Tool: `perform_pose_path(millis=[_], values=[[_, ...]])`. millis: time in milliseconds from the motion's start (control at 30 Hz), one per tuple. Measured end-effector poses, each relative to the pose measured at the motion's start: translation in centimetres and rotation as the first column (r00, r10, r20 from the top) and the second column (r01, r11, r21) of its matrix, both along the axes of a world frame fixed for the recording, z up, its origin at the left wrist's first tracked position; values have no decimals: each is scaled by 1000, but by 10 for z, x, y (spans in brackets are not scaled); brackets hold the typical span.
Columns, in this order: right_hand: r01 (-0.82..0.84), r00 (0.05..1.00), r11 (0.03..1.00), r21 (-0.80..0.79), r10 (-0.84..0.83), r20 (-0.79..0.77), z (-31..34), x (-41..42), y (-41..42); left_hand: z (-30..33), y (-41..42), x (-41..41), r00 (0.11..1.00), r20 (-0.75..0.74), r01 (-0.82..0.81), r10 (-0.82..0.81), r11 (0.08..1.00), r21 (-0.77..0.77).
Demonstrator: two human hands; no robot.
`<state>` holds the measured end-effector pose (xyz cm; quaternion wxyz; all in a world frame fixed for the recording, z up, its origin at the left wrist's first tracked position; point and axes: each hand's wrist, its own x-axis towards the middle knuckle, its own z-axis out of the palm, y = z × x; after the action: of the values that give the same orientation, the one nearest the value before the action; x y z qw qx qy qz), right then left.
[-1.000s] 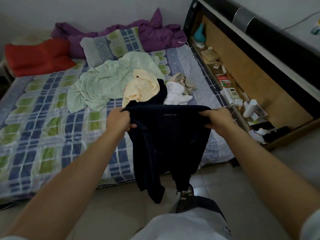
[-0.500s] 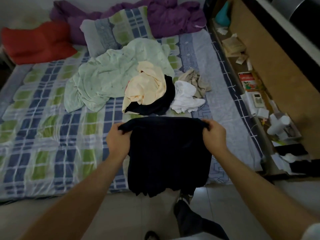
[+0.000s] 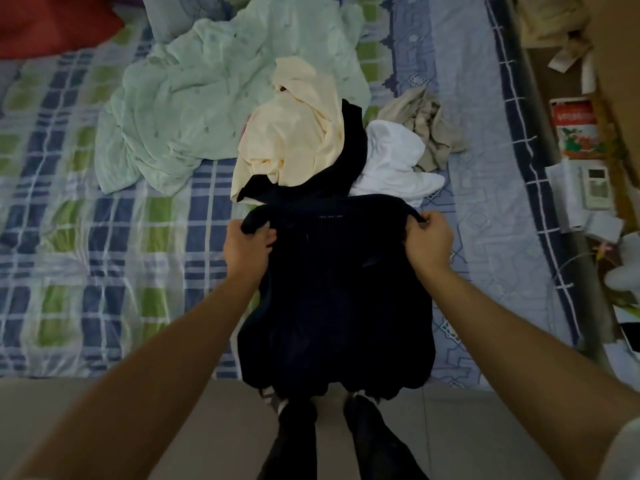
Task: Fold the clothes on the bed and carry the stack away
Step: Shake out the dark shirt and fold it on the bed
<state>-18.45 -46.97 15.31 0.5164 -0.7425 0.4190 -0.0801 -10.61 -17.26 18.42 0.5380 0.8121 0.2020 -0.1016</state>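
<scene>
Navy garment [image 3: 336, 299] pinched at its top corners by left hand [image 3: 246, 249] and right hand [image 3: 429, 242] — unfolded; beyond them the clothes pile [image 3: 311, 140] waits — no stack yet.

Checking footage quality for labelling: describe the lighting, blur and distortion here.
Head view: dim, flat light; the dark garment held by the left hand and right hand shows almost no fold detail; wide-angle bending at the edges; slight softness, no glare.

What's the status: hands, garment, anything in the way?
Left hand and right hand grip dark garment by top corners. Its hem overhangs the bed edge. Unfolded pile lies just beyond.
</scene>
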Motion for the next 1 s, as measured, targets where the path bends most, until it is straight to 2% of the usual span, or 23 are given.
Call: perform_pose_path(millis=[167, 433, 600, 667, 767, 833, 900, 1000], values=[[6, 998, 999, -38, -4, 65, -47, 53, -8, -55, -11, 64, 994, 78, 61, -73, 986, 156], [-300, 953, 954, 22, 299, 38, -148, 119, -16, -170, -17, 146, 932, -12, 346, -363, 876, 336], [-353, 934, 928, -119, 358, 20, -187, 154, -31, -208, -14, 208, 895, 51, 380, -443, 817, 434], [-380, 922, 915, -137, 386, 19, -200, 165, -37, -225, -12, 223, 858, 27, 451, -512, 778, 437], [-543, 839, 826, -153, 543, -41, -221, 159, -33, -252, -13, 212, 790, -52, 581, -611, 719, 382], [-624, 781, 757, -194, 613, -118, -235, 146, -24, -264, -16, 194, 761, -52, 615, -646, 695, 371], [-644, 764, 723, -249, 620, -177, -245, 130, -15, -272, -17, 174, 765, 11, 582, -643, 699, 417], [-625, 776, 651, -430, 576, -257, -247, 99, -4, -275, -13, 141, 808, 109, 482, -579, 756, 442]])
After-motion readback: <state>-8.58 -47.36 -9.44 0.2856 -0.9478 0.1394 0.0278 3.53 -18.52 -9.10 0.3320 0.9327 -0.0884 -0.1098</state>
